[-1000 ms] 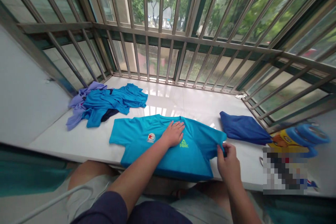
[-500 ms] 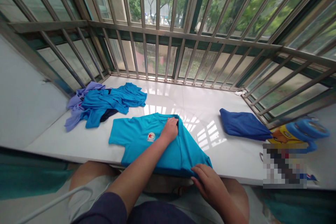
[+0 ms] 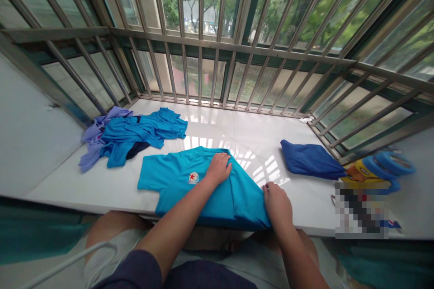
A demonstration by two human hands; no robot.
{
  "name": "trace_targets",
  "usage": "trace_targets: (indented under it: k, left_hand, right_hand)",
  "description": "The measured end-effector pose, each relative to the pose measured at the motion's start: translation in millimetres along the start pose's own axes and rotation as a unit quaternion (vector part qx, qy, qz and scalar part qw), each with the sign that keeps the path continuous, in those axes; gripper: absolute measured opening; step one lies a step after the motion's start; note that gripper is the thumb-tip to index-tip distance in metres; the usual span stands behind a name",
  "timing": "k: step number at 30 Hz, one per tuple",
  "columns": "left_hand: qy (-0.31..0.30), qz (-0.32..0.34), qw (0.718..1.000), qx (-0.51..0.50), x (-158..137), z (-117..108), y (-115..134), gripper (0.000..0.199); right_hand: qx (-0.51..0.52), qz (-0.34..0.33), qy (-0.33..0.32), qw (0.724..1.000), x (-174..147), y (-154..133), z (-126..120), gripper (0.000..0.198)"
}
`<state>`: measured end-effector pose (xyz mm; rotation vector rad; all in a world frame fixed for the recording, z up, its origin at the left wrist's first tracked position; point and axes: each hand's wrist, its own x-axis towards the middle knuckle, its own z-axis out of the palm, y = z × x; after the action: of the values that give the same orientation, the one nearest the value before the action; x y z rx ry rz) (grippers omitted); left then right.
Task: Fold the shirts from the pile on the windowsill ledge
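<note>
A turquoise T-shirt [image 3: 183,194] with a small round badge lies in front of me, its lower part hanging past the ledge's front edge. The right side is folded over into a slanting edge. My left hand [image 3: 219,168] is closed on the cloth close to the collar, fingers together; some fingertips are hidden. At the slanting right edge, my right hand [image 3: 278,203] pinches the shirt with curled fingers.
A pile of crumpled blue and purple clothes [image 3: 142,131] lies at the left on the white ledge [image 3: 210,128]. Folded dark-blue cloth [image 3: 308,158] and a blue-and-yellow bottle [image 3: 376,167] are at the right, near a blurred-out patch. Metal window bars [image 3: 233,47] enclose the back.
My right hand has moved up and slightly right along the shirt's right edge, from its lower corner. My left hand remains near the collar. The view has shifted slightly.
</note>
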<state>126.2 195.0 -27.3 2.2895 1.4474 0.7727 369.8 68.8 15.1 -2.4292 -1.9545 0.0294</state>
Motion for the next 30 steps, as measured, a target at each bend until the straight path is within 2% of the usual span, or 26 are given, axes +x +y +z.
trace_targets:
  k: [2,3,5,8,10,13,16,19,21,23,25,27,30]
  left_hand:
    - [0.001,-0.008,1.0,0.011,0.3,1.5,0.7,0.045]
    - [0.0,-0.01,1.0,0.016,0.3,2.1,1.0,0.046]
    - [-0.006,-0.013,1.0,0.024,0.2,3.1,1.4,0.05]
    - [-0.021,-0.011,0.999,0.034,0.6,5.3,1.6,0.052]
    - [-0.029,-0.009,0.999,0.041,1.3,6.9,1.4,0.054]
    - [-0.037,-0.009,0.998,0.047,2.4,8.3,0.9,0.056]
    - [-0.042,-0.012,0.998,0.053,3.1,7.7,1.1,0.059]
    - [-0.044,-0.016,0.997,0.058,3.3,6.2,2.5,0.065]
    - [-0.047,-0.019,0.997,0.066,3.4,5.6,3.8,0.07]
    - [-0.05,-0.022,0.996,0.076,3.4,5.8,5.2,0.072]
    - [-0.05,-0.023,0.995,0.083,3.2,6.7,6.2,0.073]
    - [-0.052,-0.022,0.994,0.088,3.1,7.9,6.4,0.072]
    - [-0.06,-0.016,0.994,0.094,4.4,9.7,4.7,0.074]
  right_hand:
    - [-0.008,-0.01,0.052,0.999,-0.8,0.0,-2.4,0.025]
    - [0.002,-0.041,0.079,0.996,-3.6,-2.0,-3.0,0.026]
    - [0.046,-0.15,0.102,0.982,-13.8,-9.3,-2.9,0.027]
    - [0.076,-0.298,0.066,0.949,-36.3,-22.6,3.1,0.033]
    - [0.057,-0.338,0.051,0.938,-52.5,-28.7,12.2,0.034]
    - [0.036,-0.385,0.076,0.919,-76.3,-32.9,29.6,0.021]
    - [0.043,-0.429,0.089,0.898,-96.7,-35.5,37.1,0.026]
    - [0.075,-0.434,0.066,0.895,-101.4,-36.3,25.2,0.028]
    - [0.094,-0.405,0.072,0.907,-90.2,-35.2,12.0,0.02]
    - [0.106,-0.359,0.106,0.921,-70.0,-34.3,3.1,0.02]
    - [0.106,-0.304,0.143,0.936,-48.1,-36.0,3.6,0.031]
    - [0.091,-0.264,0.146,0.949,-30.7,-41.9,13.2,0.049]
    - [0.068,-0.25,0.067,0.964,-15.7,-55.5,33.4,0.067]
